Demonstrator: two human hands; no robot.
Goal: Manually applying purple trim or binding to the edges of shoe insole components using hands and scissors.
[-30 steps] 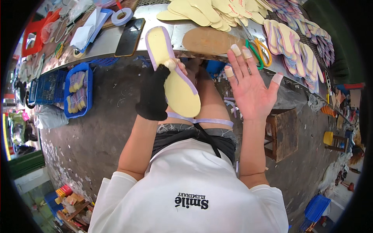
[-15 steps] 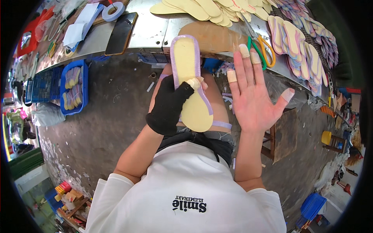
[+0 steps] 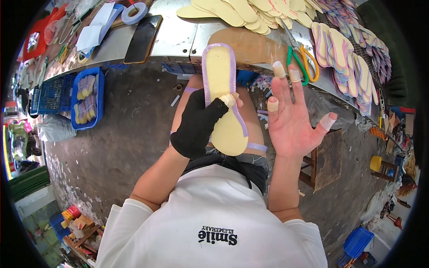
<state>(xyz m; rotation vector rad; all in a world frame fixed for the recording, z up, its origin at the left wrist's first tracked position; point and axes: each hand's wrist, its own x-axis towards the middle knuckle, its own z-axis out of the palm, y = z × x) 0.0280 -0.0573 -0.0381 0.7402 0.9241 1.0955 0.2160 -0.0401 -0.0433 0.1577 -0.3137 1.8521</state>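
Observation:
A pale yellow insole [image 3: 220, 71] is held upright over my lap, a glittery lilac strip running round its front and down part of its right side. My left hand [image 3: 199, 124], in a black fingerless glove, grips it around the middle, with the taped thumb across its face. The lower end of the insole shows a bare edge. To the right my right hand [image 3: 291, 119] is raised with palm up, fingers apart and holding nothing. Tape wraps several of its fingertips. Beyond it, scissors [image 3: 304, 62] with one green and one orange handle rest on the metal table.
Along the table [image 3: 174, 42] lie a dark phone [image 3: 143, 39], a tape roll [image 3: 134, 13], a brown board [image 3: 246, 46], plain insoles [image 3: 219, 11] and trimmed insoles [image 3: 342, 58]. A blue basket [image 3: 99, 105] of insoles is at left; a wooden stool [image 3: 328, 158] stands right.
My left hand and the insole appear slightly further right and lower. The fingers of my right hand have curled a little. The whole view has shifted slightly.

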